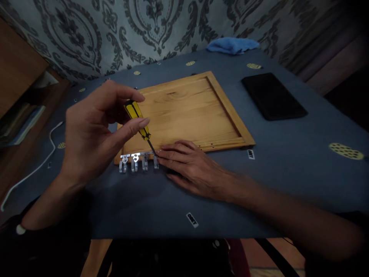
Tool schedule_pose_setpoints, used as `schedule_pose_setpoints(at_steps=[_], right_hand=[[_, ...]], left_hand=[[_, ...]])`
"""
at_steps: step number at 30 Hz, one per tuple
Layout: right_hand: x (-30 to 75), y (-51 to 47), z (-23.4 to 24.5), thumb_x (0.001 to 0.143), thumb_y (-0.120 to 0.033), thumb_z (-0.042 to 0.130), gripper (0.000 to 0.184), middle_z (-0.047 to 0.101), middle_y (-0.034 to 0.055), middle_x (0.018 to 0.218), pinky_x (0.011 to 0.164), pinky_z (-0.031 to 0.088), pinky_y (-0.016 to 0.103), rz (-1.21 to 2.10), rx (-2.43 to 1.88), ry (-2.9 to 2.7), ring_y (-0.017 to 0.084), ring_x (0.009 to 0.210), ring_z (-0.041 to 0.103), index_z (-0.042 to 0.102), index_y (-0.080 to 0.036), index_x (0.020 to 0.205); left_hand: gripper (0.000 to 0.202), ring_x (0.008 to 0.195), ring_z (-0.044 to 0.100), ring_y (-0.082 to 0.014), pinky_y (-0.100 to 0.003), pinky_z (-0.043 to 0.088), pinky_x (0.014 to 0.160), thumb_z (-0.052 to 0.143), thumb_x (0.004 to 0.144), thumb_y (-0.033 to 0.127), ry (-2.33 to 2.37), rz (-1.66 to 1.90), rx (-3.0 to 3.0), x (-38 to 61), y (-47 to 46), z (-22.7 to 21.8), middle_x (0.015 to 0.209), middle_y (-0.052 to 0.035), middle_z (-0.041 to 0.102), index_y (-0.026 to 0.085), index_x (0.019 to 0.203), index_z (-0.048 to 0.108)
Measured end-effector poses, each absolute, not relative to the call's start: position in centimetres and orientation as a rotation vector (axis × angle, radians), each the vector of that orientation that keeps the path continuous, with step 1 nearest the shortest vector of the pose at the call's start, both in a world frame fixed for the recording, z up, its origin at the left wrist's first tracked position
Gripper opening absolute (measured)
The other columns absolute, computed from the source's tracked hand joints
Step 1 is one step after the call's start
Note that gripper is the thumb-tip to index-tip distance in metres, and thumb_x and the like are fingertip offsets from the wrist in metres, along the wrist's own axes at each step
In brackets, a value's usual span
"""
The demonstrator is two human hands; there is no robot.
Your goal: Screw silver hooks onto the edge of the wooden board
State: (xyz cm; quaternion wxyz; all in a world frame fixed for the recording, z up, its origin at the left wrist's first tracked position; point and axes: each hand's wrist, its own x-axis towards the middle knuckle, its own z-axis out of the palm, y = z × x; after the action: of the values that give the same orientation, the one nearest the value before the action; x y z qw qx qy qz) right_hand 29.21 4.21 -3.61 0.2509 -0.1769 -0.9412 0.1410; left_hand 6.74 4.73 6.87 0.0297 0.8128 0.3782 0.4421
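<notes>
My left hand [95, 130] is closed around the yellow and black handle of a screwdriver [138, 121], thumb and fingers pinching it. The blade slants down to the right end of a silver metal hook rail [138, 159] with several hooks, lying along the near edge of a wooden panel [190, 111]. My right hand [187, 165] lies flat on the blue cloth, fingers together, fingertips touching the rail's right end and the screwdriver tip.
A black phone [272, 96] lies to the right of the panel. A blue cloth [232, 44] sits at the table's far edge. A white cable [34, 165] runs along the left side. Small labels [192, 220] and dark screws dot the blue tablecloth [288, 161].
</notes>
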Motion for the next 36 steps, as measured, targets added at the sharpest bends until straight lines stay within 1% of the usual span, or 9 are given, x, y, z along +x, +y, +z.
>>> schedule_pose_setpoints(at_steps=[7,11,17,20,24,28,32,34,36], right_hand=[[29.2,4.3,-3.7,0.1,-0.022,0.054,0.039,0.067,0.012,0.14,0.112,0.044,0.05,0.357,-0.47,-2.564,0.028,0.132,0.056,0.062,-0.009,0.135],[29.2,4.3,-3.8,0.1,-0.023,0.053,0.039,0.066,0.0113,0.141,0.111,0.044,0.051,0.364,-0.478,-2.569,0.028,0.133,0.056,0.062,-0.012,0.136],[29.3,4.3,-3.7,0.098,-0.022,0.056,0.04,0.066,0.0122,0.141,0.113,0.044,0.052,0.383,-0.48,-2.565,0.028,0.135,0.055,0.063,-0.012,0.136],[29.2,4.2,-3.8,0.099,-0.023,0.057,0.038,0.067,0.0111,0.139,0.112,0.045,0.051,0.357,-0.481,-2.56,0.028,0.133,0.056,0.064,-0.013,0.134],[29.2,4.3,-3.9,0.098,-0.021,0.057,0.038,0.068,0.0133,0.138,0.11,0.046,0.052,0.346,-0.465,-2.542,0.03,0.131,0.058,0.064,-0.008,0.133],[29.2,4.3,-3.8,0.098,-0.021,0.058,0.04,0.067,0.0138,0.139,0.111,0.046,0.053,0.378,-0.467,-2.545,0.029,0.132,0.057,0.063,-0.01,0.136],[29.3,4.2,-3.7,0.098,-0.022,0.057,0.039,0.066,0.0128,0.141,0.113,0.044,0.053,0.385,-0.485,-2.559,0.029,0.134,0.056,0.064,-0.013,0.136],[29.3,4.2,-3.7,0.099,-0.023,0.056,0.038,0.066,0.0121,0.141,0.113,0.044,0.052,0.378,-0.49,-2.561,0.029,0.134,0.056,0.064,-0.013,0.135],[29.3,4.2,-3.8,0.099,-0.023,0.056,0.038,0.067,0.0115,0.14,0.113,0.044,0.052,0.377,-0.488,-2.555,0.028,0.133,0.057,0.064,-0.013,0.135]], left_hand=[[0.034,0.07,0.065,-0.0168,-0.032,0.054,0.057,0.089,0.076,0.033,1.123,1.377,2.549,6.1,5.8,6.3,0.086,0.001,0.072,0.028,0.106,0.075],[0.033,0.07,0.065,-0.0171,-0.032,0.054,0.059,0.086,0.079,0.031,1.115,1.347,2.582,5.8,6.0,6.2,0.088,0.0019,0.073,0.029,0.109,0.073],[0.031,0.068,0.064,-0.0156,-0.031,0.056,0.059,0.083,0.08,0.022,1.176,1.284,2.609,7.0,3.8,7.2,0.094,0.0008,0.073,0.028,0.11,0.073],[0.031,0.075,0.066,-0.0178,-0.033,0.056,0.062,0.081,0.082,0.021,1.21,1.223,2.587,7.2,3.0,7.7,0.097,0.0005,0.073,0.029,0.111,0.073],[0.038,0.08,0.069,-0.0226,-0.037,0.058,0.062,0.082,0.078,0.02,1.159,1.192,2.536,6.9,3.1,7.9,0.101,-0.003,0.073,0.03,0.114,0.073],[0.034,0.075,0.069,-0.021,-0.035,0.058,0.059,0.077,0.082,0.019,1.172,1.179,2.633,6.8,3.7,7.6,0.098,-0.0013,0.074,0.034,0.113,0.072],[0.032,0.065,0.064,-0.0162,-0.031,0.054,0.054,0.085,0.08,0.032,1.17,1.234,2.762,6.9,4.0,7.3,0.088,0.0008,0.073,0.033,0.11,0.073],[0.032,0.062,0.062,-0.0146,-0.03,0.052,0.054,0.087,0.078,0.033,1.189,1.237,2.774,6.9,4.1,7.2,0.083,0.002,0.072,0.031,0.108,0.074],[0.032,0.062,0.062,-0.0143,-0.03,0.052,0.054,0.087,0.078,0.03,1.177,1.263,2.746,6.9,4.1,7.2,0.085,0.0019,0.073,0.03,0.107,0.074]])
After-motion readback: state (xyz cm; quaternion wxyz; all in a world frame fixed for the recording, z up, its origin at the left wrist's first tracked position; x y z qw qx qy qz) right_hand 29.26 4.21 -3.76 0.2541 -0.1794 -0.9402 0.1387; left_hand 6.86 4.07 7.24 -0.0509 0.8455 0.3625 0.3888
